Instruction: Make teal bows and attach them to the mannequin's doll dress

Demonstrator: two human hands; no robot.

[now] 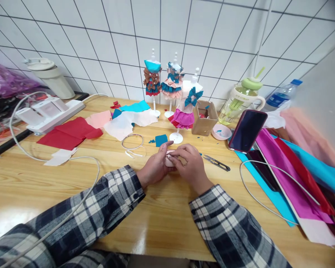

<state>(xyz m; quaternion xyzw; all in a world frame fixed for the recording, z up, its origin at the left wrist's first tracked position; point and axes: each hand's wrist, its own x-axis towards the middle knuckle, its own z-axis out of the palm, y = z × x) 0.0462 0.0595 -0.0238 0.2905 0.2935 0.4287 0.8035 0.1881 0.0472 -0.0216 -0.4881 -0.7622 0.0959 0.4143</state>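
Note:
Near the table's middle, my left hand (156,163) is wrapped round a small pale round object (169,159), its thumb pointing up. My right hand (191,163) meets it from the right, fingertips pinched at the object's top; whether they hold anything small is hidden. Just beyond the hands lies a teal cloth square (161,140). Thread snips (217,163) rest right of my right hand. Behind stand small dress forms: one with a white top and magenta skirt (184,118), one in teal and peach (171,87), one in brown and turquoise (152,78).
Red cloth (72,132), a power strip (56,115) and a looping white cable are on the left. A cardboard box (205,119), pink dish (221,132), propped phone (247,130), green-lidded jug (240,100) and coloured fabrics (290,178) stand or lie to the right.

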